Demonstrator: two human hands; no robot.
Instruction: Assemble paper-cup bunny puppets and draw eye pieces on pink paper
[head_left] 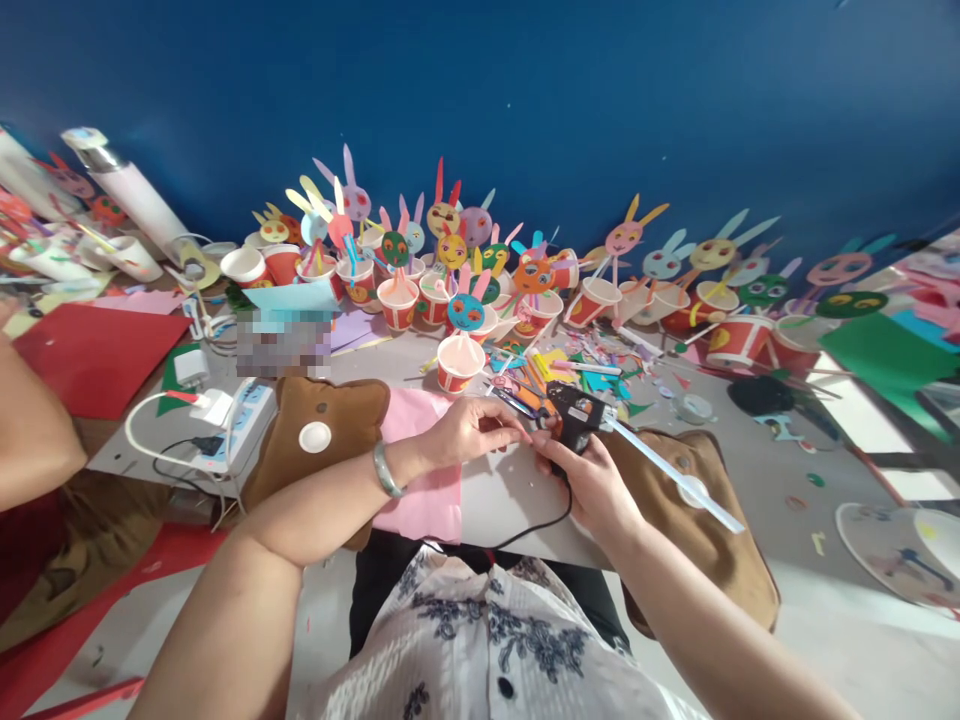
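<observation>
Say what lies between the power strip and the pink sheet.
A brown cushion, its lower part crossed by the left forearm; the head view shows this.

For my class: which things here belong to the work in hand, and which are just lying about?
Seemingly in use:
Left hand, fingertips together; any piece there is too small to tell
Glue gun, at the right hand
Glue stick, in the gun

Apparently just lying about:
Cups and paper animals
Scraps
Brown cushions
Red paper

The glue gun is black, with pink paper left of it, a brown cushion right, and red-and-white cups beyond.
</observation>
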